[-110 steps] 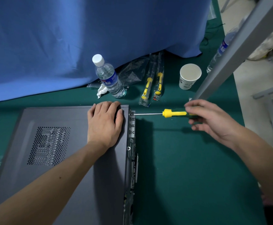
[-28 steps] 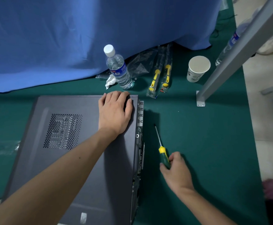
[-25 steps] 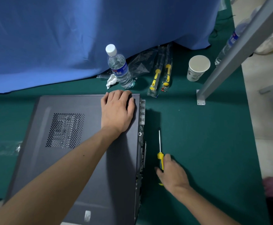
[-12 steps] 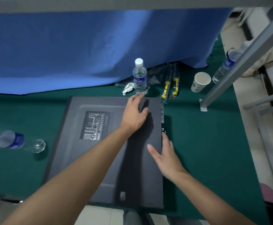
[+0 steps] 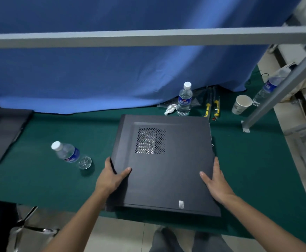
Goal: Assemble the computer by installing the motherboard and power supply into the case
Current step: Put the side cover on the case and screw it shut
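bare forearms, grey trousers (image 5: 168,241)

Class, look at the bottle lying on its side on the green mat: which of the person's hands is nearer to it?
Left. The left hand grips the computer case at its left edge, just right of the lying bottle. The right hand holds the case's opposite edge, farther away.
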`<action>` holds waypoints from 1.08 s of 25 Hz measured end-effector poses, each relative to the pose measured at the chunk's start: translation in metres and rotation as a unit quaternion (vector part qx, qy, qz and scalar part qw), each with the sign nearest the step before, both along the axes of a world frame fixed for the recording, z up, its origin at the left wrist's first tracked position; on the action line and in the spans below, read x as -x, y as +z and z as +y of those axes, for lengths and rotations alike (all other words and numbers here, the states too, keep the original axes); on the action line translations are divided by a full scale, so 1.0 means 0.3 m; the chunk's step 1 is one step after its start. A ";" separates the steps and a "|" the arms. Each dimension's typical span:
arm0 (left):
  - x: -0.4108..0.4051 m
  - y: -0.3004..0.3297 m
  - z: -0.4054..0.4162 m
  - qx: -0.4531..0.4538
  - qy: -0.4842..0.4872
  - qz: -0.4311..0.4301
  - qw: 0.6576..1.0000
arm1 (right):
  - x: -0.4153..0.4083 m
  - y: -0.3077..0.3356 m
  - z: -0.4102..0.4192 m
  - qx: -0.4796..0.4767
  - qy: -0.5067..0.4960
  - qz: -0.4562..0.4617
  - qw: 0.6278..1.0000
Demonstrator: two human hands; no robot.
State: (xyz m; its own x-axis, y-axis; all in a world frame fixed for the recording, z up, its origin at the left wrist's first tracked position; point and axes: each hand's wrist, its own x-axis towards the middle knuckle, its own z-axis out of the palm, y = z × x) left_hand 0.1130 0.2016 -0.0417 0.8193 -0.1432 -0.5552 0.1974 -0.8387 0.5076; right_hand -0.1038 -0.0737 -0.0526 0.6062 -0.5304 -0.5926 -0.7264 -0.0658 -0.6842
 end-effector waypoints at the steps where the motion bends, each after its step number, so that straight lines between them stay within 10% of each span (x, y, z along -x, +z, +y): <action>1: 0.000 -0.004 0.015 0.005 0.001 -0.002 1.000 | 0.013 0.003 0.030 0.001 0.001 0.007 1.000; 17: -0.061 -0.027 -0.012 -0.038 -0.059 -0.057 0.996 | 0.000 0.026 0.060 0.024 -0.017 0.014 0.999; 27: 0.154 -0.113 0.142 -0.102 -0.184 -0.189 0.959 | 0.116 -0.047 0.217 0.308 0.060 0.066 0.947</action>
State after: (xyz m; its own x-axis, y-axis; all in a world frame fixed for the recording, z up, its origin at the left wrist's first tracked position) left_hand 0.0667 0.2444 -0.0758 0.8823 -0.3819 -0.2750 -0.2980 -0.9056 0.3017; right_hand -0.1388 -0.0086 -0.0669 0.6267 -0.7317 -0.2682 -0.7644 -0.5104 -0.3939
